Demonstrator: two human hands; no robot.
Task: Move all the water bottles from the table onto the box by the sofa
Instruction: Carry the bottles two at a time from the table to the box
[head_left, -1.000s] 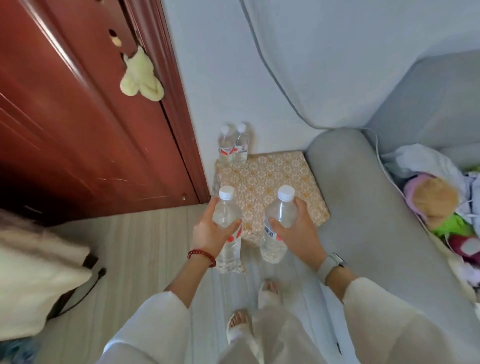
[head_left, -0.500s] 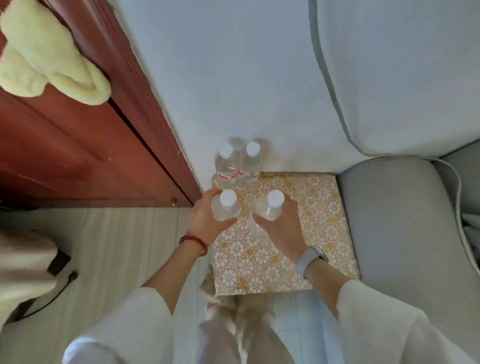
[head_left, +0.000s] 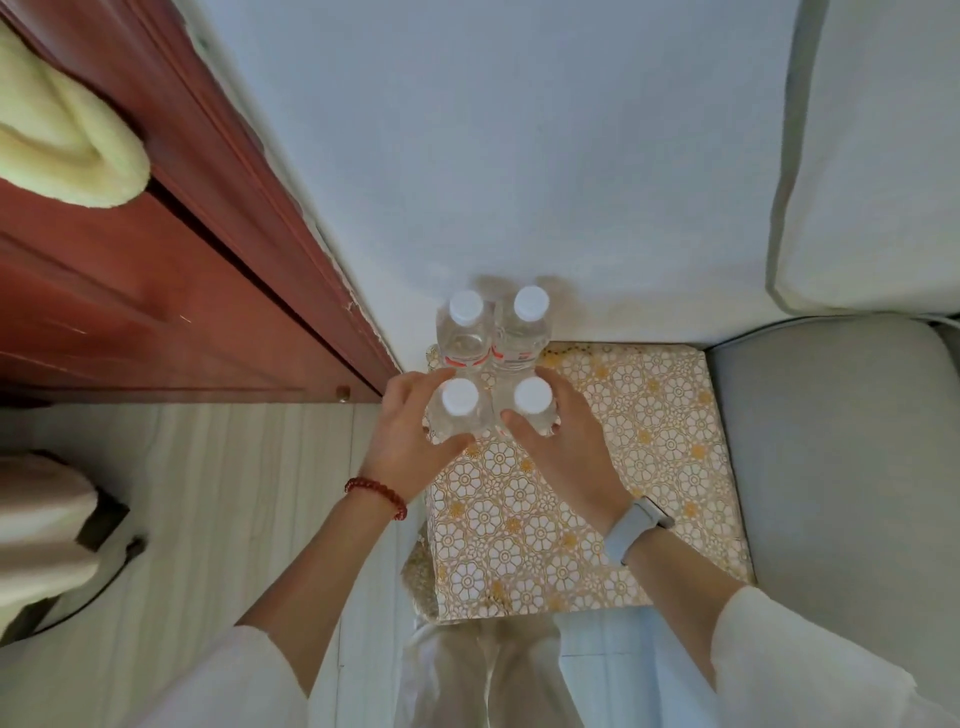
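Four water bottles on patterned box (head_left: 649, 457), frame centre.
Left hand (head_left: 410, 436) is gripping front-left bottle (head_left: 460, 410); right hand (head_left: 563, 441) is gripping front-right bottle (head_left: 532, 405); red-banded labels unreadable.

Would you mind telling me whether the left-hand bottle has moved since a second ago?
Yes. The left-hand bottle moved forward over the box, toward the rear bottles.

head – worn high | faces steeply down | close over box (head_left: 587, 519)

four bottles (head_left: 491, 371) on box (head_left: 597, 519), hands apparently gripping two
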